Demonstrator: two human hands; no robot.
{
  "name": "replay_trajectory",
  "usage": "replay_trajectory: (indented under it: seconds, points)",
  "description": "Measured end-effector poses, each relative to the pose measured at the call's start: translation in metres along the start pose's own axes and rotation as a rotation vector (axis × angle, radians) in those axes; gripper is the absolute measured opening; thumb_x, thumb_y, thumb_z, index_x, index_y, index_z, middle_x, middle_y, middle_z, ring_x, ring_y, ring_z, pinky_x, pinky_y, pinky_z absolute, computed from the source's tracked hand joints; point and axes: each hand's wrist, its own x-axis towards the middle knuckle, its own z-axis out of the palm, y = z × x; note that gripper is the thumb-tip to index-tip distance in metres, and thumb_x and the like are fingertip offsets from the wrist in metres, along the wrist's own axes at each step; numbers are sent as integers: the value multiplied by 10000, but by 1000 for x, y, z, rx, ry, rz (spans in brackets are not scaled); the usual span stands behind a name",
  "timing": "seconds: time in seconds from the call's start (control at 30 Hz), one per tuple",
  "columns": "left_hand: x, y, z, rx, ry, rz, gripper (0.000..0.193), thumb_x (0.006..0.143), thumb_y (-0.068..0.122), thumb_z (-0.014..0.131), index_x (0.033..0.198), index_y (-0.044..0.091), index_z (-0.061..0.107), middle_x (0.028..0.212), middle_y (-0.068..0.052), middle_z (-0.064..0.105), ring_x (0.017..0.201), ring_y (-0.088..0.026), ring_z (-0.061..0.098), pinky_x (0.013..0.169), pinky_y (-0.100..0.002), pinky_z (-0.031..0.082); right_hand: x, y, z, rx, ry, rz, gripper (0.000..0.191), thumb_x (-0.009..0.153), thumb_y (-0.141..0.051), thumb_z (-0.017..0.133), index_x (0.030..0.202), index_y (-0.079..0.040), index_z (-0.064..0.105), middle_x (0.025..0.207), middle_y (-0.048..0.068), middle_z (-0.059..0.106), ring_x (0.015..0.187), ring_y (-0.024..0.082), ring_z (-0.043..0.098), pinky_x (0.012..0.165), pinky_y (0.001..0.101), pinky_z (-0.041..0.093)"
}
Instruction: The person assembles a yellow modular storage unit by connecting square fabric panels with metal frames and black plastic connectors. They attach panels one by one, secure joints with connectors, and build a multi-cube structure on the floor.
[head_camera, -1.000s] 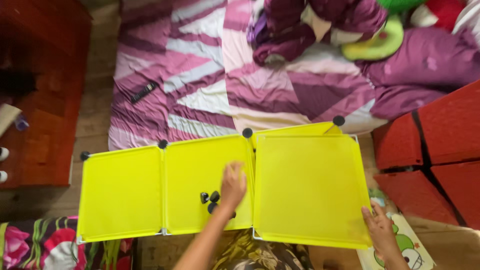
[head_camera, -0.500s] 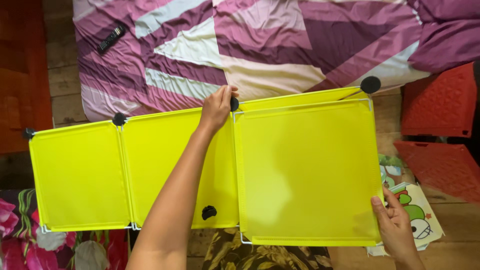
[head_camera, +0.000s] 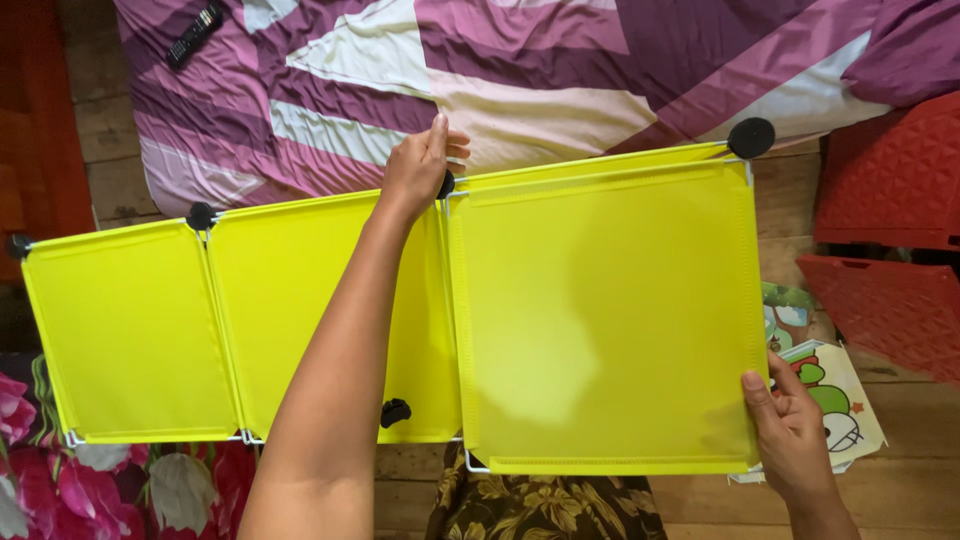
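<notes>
Yellow panels (head_camera: 600, 320), three of them joined side by side in a wire frame, stretch across the wooden floor (head_camera: 900, 500) right in front of the bed, with the far edge up against the mattress. The rightmost one looks raised a bit toward the camera. Left hand (head_camera: 415, 170) is reaching over the middle panel and is curled around the black round connector (head_camera: 446, 184) at the top joint between middle and right panels, fingers closed on it. Right hand (head_camera: 795, 430) is gripping the lower right corner of the right panel, thumb on top.

If you're seating that connector, I'd say press straight down on the wire ends and keep the other hand steadying the frame so the joint doesn't twist. More connectors sit at the other top corners (head_camera: 750, 137), and a loose one (head_camera: 395, 411) lies on the middle panel near the bottom edge.

Bed has a purple, pink and white striped cover (head_camera: 560, 70) with a black remote (head_camera: 194, 34) on it. Red plastic panels (head_camera: 890, 250) are stacked off to the right, and a cartoon booklet (head_camera: 835, 400) lies on the floor by the right hand.
</notes>
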Motion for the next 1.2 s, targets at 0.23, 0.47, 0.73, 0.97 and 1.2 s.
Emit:
replay_trajectory:
  seconds: [0.23,0.47,0.73,0.97,1.2]
  points:
    - [1,2,3,208,-35,-47,729,1028,550,255,979,99,825,896,-54,822,804,-175,779,838,-313,556,-2,-6,-1,-7,-24,-10,499,1064,-223,558,1510,-4,512,969,120,747,793,101,685,668,229,534]
    - [5,1,1,170,-65,-101,749,1048,565,210,964,136,818,887,-8,820,846,-152,783,884,-299,567,1,3,-5,20,-18,30,491,1056,-224,552,1495,-8,506,971,118,750,790,111,701,655,242,551]
    - [0,14,-1,344,-78,-197,777,1013,607,144,951,256,834,916,71,818,892,-162,759,947,-295,510,-4,-4,-2,2,-31,-4,498,1051,-223,559,1495,-4,507,982,115,746,780,106,699,649,232,550]
    - [5,9,-7,427,-172,-219,823,986,685,151,1016,227,835,1024,5,800,1098,-206,701,1027,-330,451,-6,-10,3,-20,10,45,485,1056,-230,552,1492,-22,511,938,125,742,755,113,694,626,238,542]
    - [26,-26,-4,368,-385,-164,786,1015,630,190,1113,156,808,1143,-106,775,1155,-303,667,1103,-362,415,-20,-21,17,-115,-28,-21,454,1059,-202,527,1473,-24,478,1054,94,716,829,85,667,661,215,527]
